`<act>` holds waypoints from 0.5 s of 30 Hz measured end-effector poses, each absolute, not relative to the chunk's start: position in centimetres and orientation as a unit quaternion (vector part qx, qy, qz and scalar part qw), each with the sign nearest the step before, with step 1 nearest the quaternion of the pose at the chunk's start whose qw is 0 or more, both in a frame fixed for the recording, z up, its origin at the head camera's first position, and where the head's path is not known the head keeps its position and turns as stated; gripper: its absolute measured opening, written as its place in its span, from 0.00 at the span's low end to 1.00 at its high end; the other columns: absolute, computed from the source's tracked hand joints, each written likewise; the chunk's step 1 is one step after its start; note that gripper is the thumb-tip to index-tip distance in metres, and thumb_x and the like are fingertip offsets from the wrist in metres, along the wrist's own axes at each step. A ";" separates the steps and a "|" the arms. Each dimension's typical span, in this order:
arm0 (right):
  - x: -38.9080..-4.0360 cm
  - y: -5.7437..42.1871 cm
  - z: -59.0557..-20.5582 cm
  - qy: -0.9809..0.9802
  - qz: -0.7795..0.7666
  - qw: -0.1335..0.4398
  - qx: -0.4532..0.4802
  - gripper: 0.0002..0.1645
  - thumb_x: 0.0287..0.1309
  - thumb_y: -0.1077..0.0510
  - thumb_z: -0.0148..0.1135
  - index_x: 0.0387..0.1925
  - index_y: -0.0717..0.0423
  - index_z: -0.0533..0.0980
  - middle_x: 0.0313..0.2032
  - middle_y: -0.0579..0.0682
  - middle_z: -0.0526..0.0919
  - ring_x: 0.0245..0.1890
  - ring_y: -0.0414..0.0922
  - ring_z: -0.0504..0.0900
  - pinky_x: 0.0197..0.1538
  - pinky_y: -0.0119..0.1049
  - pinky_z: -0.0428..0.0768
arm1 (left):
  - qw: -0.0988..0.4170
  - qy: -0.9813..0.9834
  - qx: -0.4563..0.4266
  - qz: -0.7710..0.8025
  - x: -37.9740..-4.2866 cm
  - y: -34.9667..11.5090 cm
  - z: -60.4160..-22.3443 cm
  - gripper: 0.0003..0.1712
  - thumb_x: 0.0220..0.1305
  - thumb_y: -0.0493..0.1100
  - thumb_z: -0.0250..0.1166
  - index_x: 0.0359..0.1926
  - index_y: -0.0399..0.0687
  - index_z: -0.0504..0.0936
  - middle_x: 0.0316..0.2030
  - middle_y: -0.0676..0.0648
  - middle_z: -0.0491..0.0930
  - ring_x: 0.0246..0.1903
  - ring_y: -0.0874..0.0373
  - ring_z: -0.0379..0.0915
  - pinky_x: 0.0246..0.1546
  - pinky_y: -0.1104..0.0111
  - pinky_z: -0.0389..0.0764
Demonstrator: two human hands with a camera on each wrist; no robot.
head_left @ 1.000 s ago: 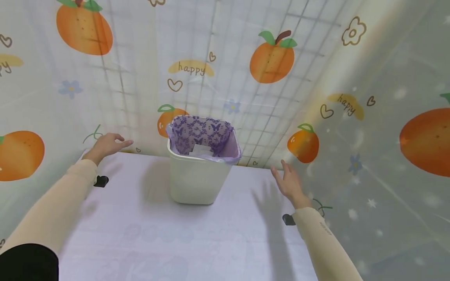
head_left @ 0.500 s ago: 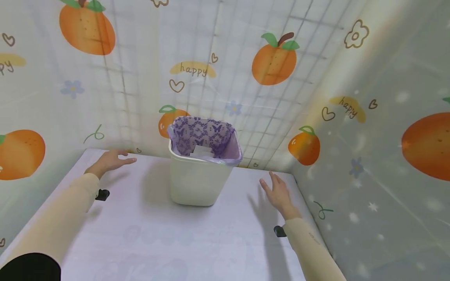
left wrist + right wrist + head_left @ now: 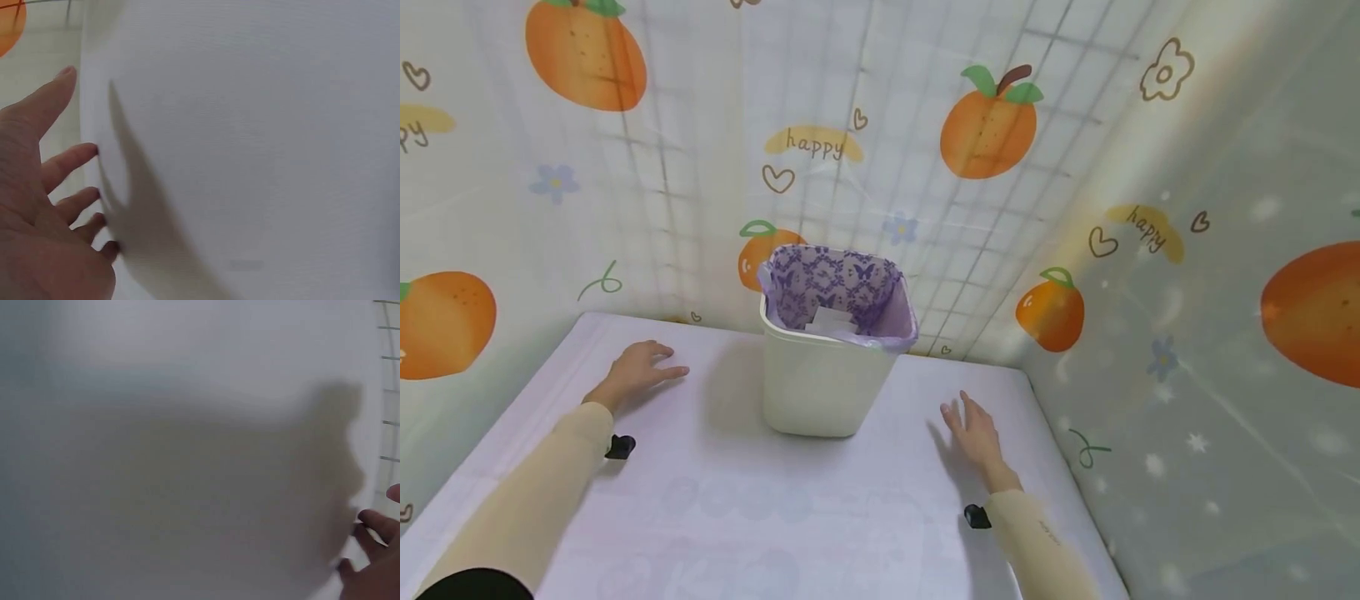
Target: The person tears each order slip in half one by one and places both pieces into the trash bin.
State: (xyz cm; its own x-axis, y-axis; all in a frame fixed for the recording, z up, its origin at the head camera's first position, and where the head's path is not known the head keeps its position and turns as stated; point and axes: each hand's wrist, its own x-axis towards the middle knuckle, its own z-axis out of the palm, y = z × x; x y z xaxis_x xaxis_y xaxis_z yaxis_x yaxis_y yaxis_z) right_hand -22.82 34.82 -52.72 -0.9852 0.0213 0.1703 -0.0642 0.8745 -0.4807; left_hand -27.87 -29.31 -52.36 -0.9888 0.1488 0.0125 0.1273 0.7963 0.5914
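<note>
A pale trash bin [image 3: 820,383] stands upright toward the back of the table, lined with a purple butterfly-patterned bag [image 3: 835,287]. Inside the bag lies a white boxy or folded item [image 3: 831,322], partly hidden by the rim. My left hand [image 3: 636,372] is to the left of the bin, low over the table, thumb and fingers spread apart and holding nothing. In the left wrist view its fingertips [image 3: 87,149] are right at the white surface. On the bin's right, apart from it, my right hand [image 3: 976,433] is loosely extended and holds nothing.
The table [image 3: 737,525] has a white cover. Behind it hangs a translucent curtain [image 3: 700,167] printed with oranges, with a wire grid showing through. The same printed curtain encloses both sides. Each wrist carries a small black camera [image 3: 621,447].
Both hands have come down and nearer to me, lower toward the table. The right hand has also shifted left, toward the bin. The bin stays where it was.
</note>
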 end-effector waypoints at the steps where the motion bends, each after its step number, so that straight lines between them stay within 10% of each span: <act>1: -22.7 34.8 -53.1 -0.963 0.255 0.088 0.006 0.44 0.79 0.39 0.50 0.76 0.70 0.60 0.74 0.75 0.64 0.74 0.73 0.62 0.76 0.69 0.58 | 0.011 0.946 0.074 0.316 -27.7 -29.3 -52.6 0.40 0.69 0.58 0.69 0.66 0.28 0.76 0.72 0.21 0.64 0.74 0.22 0.52 0.73 0.31 0.55; 15: -21.5 35.4 -56.4 -0.952 0.289 0.101 0.022 0.43 0.78 0.35 0.51 0.73 0.66 0.68 0.77 0.70 0.61 0.80 0.68 0.53 0.80 0.66 0.47 | -0.024 0.950 0.075 0.304 -26.4 -29.0 -55.8 0.46 0.69 0.59 0.69 0.75 0.34 0.67 0.78 0.23 0.52 0.79 0.23 0.39 0.76 0.30 0.39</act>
